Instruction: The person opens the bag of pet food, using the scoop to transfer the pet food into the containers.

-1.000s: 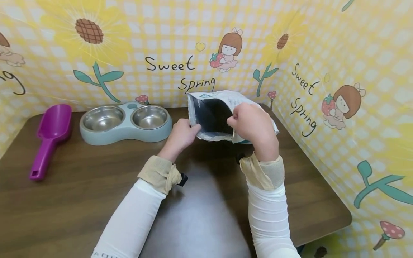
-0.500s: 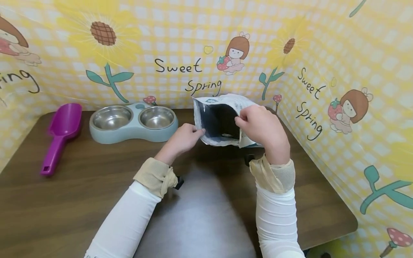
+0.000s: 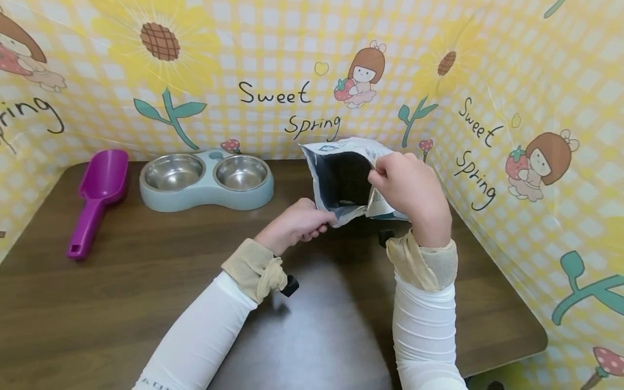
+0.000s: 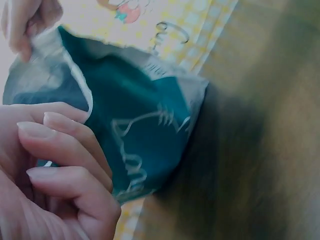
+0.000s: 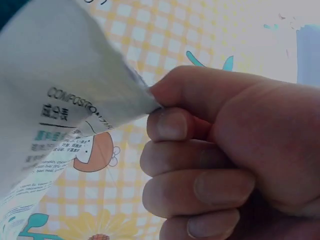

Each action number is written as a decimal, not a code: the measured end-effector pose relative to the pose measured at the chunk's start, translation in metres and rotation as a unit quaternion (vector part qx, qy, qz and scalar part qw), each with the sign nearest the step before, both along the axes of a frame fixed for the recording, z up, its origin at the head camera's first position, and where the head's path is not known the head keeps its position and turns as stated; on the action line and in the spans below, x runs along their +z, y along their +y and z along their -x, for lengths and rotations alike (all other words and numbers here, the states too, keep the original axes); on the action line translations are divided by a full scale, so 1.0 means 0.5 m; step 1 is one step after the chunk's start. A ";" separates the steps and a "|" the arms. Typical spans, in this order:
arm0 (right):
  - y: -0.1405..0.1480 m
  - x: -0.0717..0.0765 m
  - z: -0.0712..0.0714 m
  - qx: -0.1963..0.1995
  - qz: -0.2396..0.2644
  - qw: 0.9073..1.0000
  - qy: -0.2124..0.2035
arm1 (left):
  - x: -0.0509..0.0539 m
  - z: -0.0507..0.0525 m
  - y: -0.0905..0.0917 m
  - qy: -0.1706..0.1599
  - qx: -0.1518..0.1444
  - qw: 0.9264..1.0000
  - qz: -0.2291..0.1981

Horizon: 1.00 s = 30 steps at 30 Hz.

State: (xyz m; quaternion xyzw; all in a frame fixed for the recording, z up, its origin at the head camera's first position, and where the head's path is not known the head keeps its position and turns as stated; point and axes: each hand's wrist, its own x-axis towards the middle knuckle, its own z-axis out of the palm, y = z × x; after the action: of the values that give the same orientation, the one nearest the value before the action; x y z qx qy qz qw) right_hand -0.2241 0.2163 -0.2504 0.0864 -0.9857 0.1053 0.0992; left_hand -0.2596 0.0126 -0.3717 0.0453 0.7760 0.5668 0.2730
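The left hand [image 3: 298,224] pinches the near edge of the bag [image 3: 347,176], the right hand [image 3: 413,188] pinches the edge across from it, and with the mouth gaping between them, gentle, even outward tension should hold it wide without tearing.

"Sweet Spring" repeats on the checked wall covering [image 3: 273,49] beyond the hands [image 3: 414,189]; "COMPOSITION 成分表" stands on the bag [image 5: 75,80] between them
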 end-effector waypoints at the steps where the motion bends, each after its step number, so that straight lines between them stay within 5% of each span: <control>1: 0.001 0.003 -0.003 -0.004 -0.001 1.000 0.000 | -0.001 -0.003 0.004 -0.004 -0.002 1.000 0.000; 9: 0.017 0.016 -0.020 0.009 0.005 1.000 -0.013 | 0.023 0.007 -0.031 -0.033 -0.030 0.999 0.007; 14: 0.005 0.017 -0.010 0.031 -0.003 0.999 -0.039 | 0.030 0.016 -0.047 -0.001 -0.012 1.000 -0.013; 21: -0.008 0.001 0.008 0.111 -0.031 0.991 -0.061 | 0.025 0.008 -0.050 0.039 -0.040 0.998 -0.005; 30: 0.008 -0.003 -0.001 0.094 -0.033 0.985 -0.144 | 0.018 0.009 -0.057 0.045 -0.050 0.998 -0.005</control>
State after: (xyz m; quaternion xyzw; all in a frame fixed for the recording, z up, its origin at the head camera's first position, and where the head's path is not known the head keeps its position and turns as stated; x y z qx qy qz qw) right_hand -0.2235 0.2200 -0.2521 0.1659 -0.9801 0.0931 -0.0571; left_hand -0.2642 -0.0159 -0.3626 0.1107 0.7814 0.5536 0.2659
